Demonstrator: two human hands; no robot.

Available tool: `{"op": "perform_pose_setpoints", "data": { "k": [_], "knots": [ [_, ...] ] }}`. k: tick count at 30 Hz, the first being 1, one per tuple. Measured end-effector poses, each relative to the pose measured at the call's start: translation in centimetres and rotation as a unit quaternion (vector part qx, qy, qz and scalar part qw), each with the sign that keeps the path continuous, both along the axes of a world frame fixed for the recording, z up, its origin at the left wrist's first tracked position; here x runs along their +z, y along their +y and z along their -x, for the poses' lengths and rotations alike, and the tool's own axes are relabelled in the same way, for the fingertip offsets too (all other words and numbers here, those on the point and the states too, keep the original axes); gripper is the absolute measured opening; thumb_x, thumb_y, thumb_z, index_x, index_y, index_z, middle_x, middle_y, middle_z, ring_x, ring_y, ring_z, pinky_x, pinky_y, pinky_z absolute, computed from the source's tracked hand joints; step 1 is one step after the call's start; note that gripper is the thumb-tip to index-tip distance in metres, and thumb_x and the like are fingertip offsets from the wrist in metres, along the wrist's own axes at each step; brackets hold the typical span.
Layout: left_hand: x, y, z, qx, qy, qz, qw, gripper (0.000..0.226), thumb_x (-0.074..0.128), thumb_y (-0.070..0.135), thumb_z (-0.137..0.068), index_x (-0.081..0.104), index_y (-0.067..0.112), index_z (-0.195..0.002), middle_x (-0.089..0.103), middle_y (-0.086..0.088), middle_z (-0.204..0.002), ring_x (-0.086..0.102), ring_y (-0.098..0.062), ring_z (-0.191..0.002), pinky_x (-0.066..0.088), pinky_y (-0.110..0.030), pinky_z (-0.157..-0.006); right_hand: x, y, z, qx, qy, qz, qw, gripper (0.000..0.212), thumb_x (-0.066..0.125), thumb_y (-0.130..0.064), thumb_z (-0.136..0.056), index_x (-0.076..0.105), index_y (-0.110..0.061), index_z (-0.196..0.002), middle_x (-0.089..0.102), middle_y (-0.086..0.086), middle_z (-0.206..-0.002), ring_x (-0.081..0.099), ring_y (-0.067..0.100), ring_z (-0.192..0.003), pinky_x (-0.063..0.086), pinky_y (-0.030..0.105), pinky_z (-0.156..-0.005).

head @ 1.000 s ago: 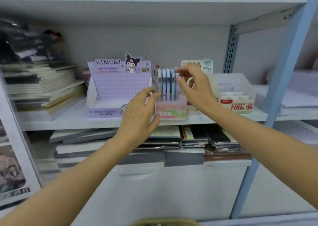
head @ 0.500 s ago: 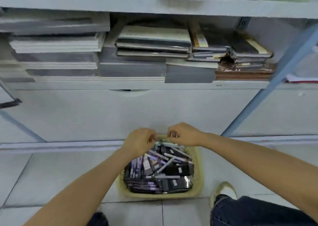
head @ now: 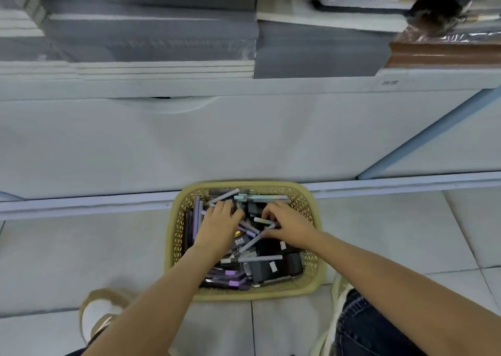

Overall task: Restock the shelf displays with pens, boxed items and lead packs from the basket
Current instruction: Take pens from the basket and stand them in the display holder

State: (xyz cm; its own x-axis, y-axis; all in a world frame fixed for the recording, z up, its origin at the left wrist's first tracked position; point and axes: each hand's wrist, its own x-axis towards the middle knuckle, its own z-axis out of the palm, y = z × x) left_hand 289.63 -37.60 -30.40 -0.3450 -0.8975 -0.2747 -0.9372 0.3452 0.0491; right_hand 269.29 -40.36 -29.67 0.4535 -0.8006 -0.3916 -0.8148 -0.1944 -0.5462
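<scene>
Little of the writing can be read: a small tag (head: 389, 82) on the front edge of the shelf (head: 189, 85) is a blur; the pale print on one black box (head: 240, 240) in the basket is too small to make out; the white stickers on other black boxes (head: 273, 267) are no clearer. The basket (head: 173, 236) (tan plastic, lattice walls) stands on the floor just in front of the shelf unit's base; it holds a jumble of pens (head: 260, 258) in grey, lilac and pale teal lying crosswise over the boxes, with flat dark packs (head: 230, 273) bearing purple tabs at its near edge. Both hands are inside it: the left hand (head: 219, 227) lies palm down on the pile, fingers bent into the pens; the right hand (head: 288, 227) lies beside it, fingers curled, a pale pen (head: 263, 221) jutting out by its thumb; whether either grip holds anything I cannot tell. Above, the shelf carries stacks of grey pads (head: 151, 38) and a brown film-wrapped stack (head: 444, 56); under it is a white panel (head: 244, 144) with a curved finger recess; a light blue post (head: 423, 144) slants at the right. The floor (head: 81, 260) is pale tile; a beige shoe (head: 100, 312) and a knee in dark jeans (head: 366, 328) show at the bottom.
</scene>
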Motion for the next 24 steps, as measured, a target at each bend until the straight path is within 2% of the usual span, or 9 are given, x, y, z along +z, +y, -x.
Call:
{"op": "perform_pose_setpoints", "data": {
  "k": [2, 6, 9, 12, 14, 17, 19, 22, 24],
  "knots": [
    [-0.2, -0.3, -0.1, -0.031, -0.007, 0.022, 0.999, 0.032, 0.063, 0.014, -0.085, 0.055, 0.013, -0.116, 0.054, -0.011, -0.118, 0.051, -0.032, -0.112, 0.042, -0.04, -0.094, -0.3, 0.3, 0.2, 0.02, 0.0, 0.024, 1.0, 0.036, 0.072, -0.039, -0.084, 0.054, -0.016, -0.104, 0.048, -0.003, -0.103, 0.049, 0.017, -0.094, 0.043, 0.029, -0.076],
    [-0.1, -0.3, -0.6, -0.104, -0.022, 0.032, 0.994, 0.027, 0.059, 0.014, -0.085, 0.058, 0.011, -0.111, 0.058, -0.01, -0.115, 0.054, -0.031, -0.112, 0.043, -0.039, -0.096, -0.6, 0.7, 0.5, 0.026, -0.021, 0.01, 0.999, 0.027, 0.068, -0.037, -0.088, 0.055, -0.017, -0.099, 0.053, -0.001, -0.102, 0.048, 0.023, -0.122, 0.044, 0.035, -0.091],
    [0.6, -0.5, -1.0, -0.129, -0.014, 0.034, 0.991, 0.025, 0.062, 0.013, -0.086, 0.059, 0.014, -0.111, 0.06, -0.006, -0.112, 0.056, -0.026, -0.109, 0.044, -0.035, -0.095, -0.6, 0.7, 0.8, 0.034, -0.025, 0.004, 0.999, 0.026, 0.067, -0.037, -0.088, 0.056, -0.016, -0.1, 0.054, 0.0, -0.103, 0.037, 0.016, -0.136, 0.042, 0.034, -0.097],
    [2.3, -0.9, -1.0, -0.13, 0.078, 0.016, 0.988, 0.017, 0.051, 0.013, -0.097, 0.055, 0.012, -0.114, 0.06, -0.007, -0.111, 0.055, -0.027, -0.106, 0.041, -0.038, -0.095, -0.4, 0.6, 1.1, 0.035, -0.025, 0.002, 0.999, 0.03, 0.067, -0.037, -0.089, 0.057, -0.014, -0.105, 0.052, -0.002, -0.101, 0.05, 0.012, -0.106, 0.042, 0.029, -0.084],
    [3.8, -1.1, -0.3, -0.085, 0.16, 0.048, 0.982, 0.007, 0.054, 0.015, -0.098, 0.057, 0.011, -0.103, 0.065, -0.006, -0.093, 0.061, -0.026, -0.084, 0.049, -0.045, -0.081, -0.3, 0.7, 1.2, 0.037, -0.027, 0.006, 0.999, 0.028, 0.069, -0.035, -0.088, 0.059, -0.014, -0.104, 0.049, -0.005, -0.097, 0.047, 0.012, -0.089, 0.039, 0.026, -0.075],
    [4.8, -1.1, 0.3, 0.042, 0.155, -0.059, 0.985, 0.017, 0.035, 0.029, -0.105, 0.046, 0.017, -0.109, 0.06, 0.005, -0.075, 0.059, -0.018, -0.067, 0.045, -0.054, -0.083, -0.2, 1.0, 1.2, 0.064, -0.006, 0.016, 0.998, 0.027, 0.07, -0.031, -0.087, 0.06, -0.014, -0.105, 0.054, 0.001, -0.109, 0.051, 0.017, -0.102, 0.045, 0.03, -0.087],
    [4.3, -0.5, 0.0, 0.084, 0.188, -0.122, 0.971, 0.015, 0.033, 0.03, -0.105, 0.039, 0.018, -0.099, 0.05, 0.007, -0.065, 0.052, -0.018, -0.06, 0.043, -0.052, -0.079, -0.3, 1.1, 1.2, 0.082, 0.008, 0.024, 0.996, 0.027, 0.069, -0.028, -0.087, 0.06, -0.013, -0.107, 0.056, 0.004, -0.113, 0.051, 0.019, -0.11, 0.044, 0.031, -0.092],
    [3.5, 1.0, -0.7, 0.136, 0.275, -0.196, 0.931, 0.018, 0.036, 0.028, -0.105, 0.039, 0.019, -0.09, 0.052, 0.003, -0.069, 0.047, -0.017, -0.058, 0.04, -0.036, -0.059, -0.5, 1.4, 1.4, 0.092, 0.019, 0.023, 0.995, 0.023, 0.067, -0.023, -0.089, 0.058, -0.014, -0.108, 0.059, 0.002, -0.112, 0.055, 0.018, -0.104, 0.042, 0.025, -0.085],
    [3.0, 2.1, -0.9, 0.171, 0.292, -0.212, 0.917, 0.023, 0.039, 0.032, -0.104, 0.042, 0.017, -0.087, 0.05, 0.001, -0.07, 0.043, -0.015, -0.059, 0.036, -0.032, -0.058, -0.6, 1.7, 1.5, 0.085, 0.014, 0.019, 0.996, 0.021, 0.064, -0.022, -0.092, 0.058, -0.014, -0.109, 0.061, 0.001, -0.11, 0.056, 0.016, -0.098, 0.04, 0.024, -0.08]
  ]
}}
